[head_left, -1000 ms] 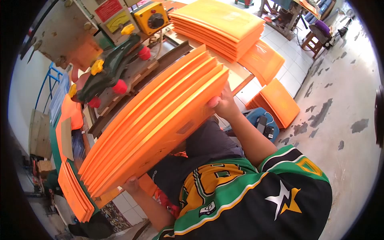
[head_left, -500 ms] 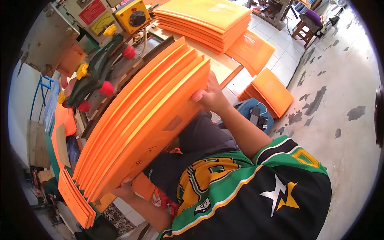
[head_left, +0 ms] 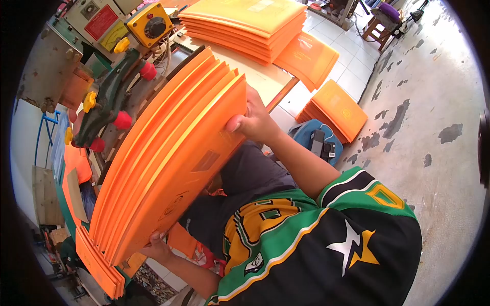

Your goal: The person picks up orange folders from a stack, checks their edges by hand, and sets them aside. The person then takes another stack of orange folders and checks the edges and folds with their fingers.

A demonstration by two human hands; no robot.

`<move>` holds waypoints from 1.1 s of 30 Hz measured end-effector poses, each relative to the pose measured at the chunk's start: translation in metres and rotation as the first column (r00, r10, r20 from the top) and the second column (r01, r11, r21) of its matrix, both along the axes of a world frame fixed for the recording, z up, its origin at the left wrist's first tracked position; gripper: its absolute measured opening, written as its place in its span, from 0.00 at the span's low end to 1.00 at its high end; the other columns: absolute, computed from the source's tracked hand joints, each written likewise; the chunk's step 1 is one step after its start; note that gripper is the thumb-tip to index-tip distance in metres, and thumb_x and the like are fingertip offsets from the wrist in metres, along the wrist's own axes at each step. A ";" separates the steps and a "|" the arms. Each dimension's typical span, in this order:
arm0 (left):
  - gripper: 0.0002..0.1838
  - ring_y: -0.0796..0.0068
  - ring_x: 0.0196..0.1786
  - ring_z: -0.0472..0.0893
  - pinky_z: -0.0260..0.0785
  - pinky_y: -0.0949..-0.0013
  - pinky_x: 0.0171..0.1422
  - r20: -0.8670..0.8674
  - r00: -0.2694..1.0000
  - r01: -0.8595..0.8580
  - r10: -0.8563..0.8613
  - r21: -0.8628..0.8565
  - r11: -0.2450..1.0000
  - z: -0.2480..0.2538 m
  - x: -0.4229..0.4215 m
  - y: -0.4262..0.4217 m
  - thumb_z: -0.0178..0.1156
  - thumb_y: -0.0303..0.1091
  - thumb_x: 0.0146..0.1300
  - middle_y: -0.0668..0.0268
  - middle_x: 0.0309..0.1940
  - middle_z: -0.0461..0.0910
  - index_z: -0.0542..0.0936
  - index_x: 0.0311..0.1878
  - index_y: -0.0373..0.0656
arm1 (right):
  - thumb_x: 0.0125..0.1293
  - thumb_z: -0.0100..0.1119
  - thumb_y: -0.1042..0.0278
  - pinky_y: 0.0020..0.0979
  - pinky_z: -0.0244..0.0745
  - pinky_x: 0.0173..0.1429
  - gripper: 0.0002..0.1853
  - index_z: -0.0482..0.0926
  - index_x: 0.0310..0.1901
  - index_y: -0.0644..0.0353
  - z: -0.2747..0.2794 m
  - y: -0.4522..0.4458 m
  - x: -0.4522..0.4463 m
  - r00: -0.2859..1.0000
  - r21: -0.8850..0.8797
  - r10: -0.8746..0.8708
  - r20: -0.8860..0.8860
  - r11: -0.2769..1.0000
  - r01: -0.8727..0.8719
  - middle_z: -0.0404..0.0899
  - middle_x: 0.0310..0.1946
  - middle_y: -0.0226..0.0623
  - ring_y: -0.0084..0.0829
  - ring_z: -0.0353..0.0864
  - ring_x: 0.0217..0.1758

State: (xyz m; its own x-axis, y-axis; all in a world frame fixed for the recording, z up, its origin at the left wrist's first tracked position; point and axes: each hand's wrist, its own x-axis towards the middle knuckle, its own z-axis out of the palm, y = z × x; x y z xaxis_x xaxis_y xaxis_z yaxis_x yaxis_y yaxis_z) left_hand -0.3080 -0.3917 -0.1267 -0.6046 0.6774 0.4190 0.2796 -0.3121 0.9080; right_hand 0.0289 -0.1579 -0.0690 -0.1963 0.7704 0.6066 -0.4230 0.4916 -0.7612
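Note:
A thick stack of orange plastic folders (head_left: 168, 168) is held on edge and slanted across the middle of the view. The nearest folder bears a dark printed mark and a small window. My right hand (head_left: 250, 117) grips the stack's upper right end, thumb on the near face. At the lower end, my left hand (head_left: 157, 249) is closed on the bottom edge, its fingers partly hidden. Several more orange folders (head_left: 97, 265) lie by the lower left end of the held stack.
On the left stands a machine with a dark green frame (head_left: 104, 112), red and yellow knobs and a yellow dial box (head_left: 149, 25). A tall orange folder pile (head_left: 245, 30) rests on the table. Another pile (head_left: 334, 109) sits beside a blue stool (head_left: 311, 130).
The view has shifted slightly, so the surroundings appear a little further left. Both hands keep hold of the stack, whose lower end looks a little more upright.

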 end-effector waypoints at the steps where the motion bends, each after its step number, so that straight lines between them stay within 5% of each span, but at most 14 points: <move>1: 0.50 0.58 0.68 0.72 0.70 0.53 0.71 0.014 1.000 -0.009 0.009 0.001 1.000 0.003 0.004 0.001 0.78 0.42 0.53 0.57 0.67 0.69 0.59 0.74 0.38 | 0.54 0.72 0.32 0.31 0.67 0.63 0.48 0.70 0.63 0.66 0.000 0.001 0.000 1.000 0.017 -0.016 0.017 1.000 0.015 0.74 0.54 0.35 0.28 0.73 0.58; 15: 0.49 0.59 0.68 0.69 0.68 0.52 0.72 0.134 0.990 0.036 -0.048 0.091 0.995 -0.011 0.020 0.013 0.73 0.50 0.59 0.58 0.69 0.64 0.55 0.75 0.40 | 0.52 0.73 0.32 0.31 0.67 0.63 0.47 0.71 0.62 0.64 0.003 0.002 0.003 0.998 0.044 -0.036 0.050 0.998 0.033 0.75 0.52 0.34 0.25 0.74 0.58; 27: 0.40 0.62 0.66 0.70 0.69 0.54 0.72 0.111 0.989 0.084 -0.100 0.137 0.987 -0.022 0.010 0.013 0.65 0.44 0.68 0.60 0.69 0.65 0.56 0.76 0.42 | 0.52 0.74 0.32 0.30 0.67 0.63 0.47 0.71 0.60 0.64 -0.003 0.002 -0.002 0.999 0.009 -0.037 -0.025 0.999 0.038 0.75 0.50 0.34 0.25 0.73 0.58; 33: 0.43 0.61 0.67 0.70 0.69 0.53 0.72 0.083 0.984 0.140 -0.156 0.165 0.976 -0.023 0.008 0.021 0.67 0.50 0.66 0.59 0.69 0.65 0.57 0.75 0.42 | 0.50 0.81 0.44 0.32 0.62 0.68 0.48 0.66 0.66 0.62 -0.007 0.010 0.014 0.989 0.020 0.108 0.102 0.994 -0.111 0.71 0.57 0.34 0.27 0.68 0.64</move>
State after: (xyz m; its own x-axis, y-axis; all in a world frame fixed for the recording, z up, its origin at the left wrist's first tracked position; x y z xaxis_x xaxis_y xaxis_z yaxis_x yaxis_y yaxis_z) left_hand -0.2999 -0.3707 -0.1497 -0.5447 0.6920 0.4737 0.1346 -0.4854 0.8639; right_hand 0.0430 -0.1482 -0.0759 -0.3397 0.7255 0.5985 -0.3970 0.4663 -0.7905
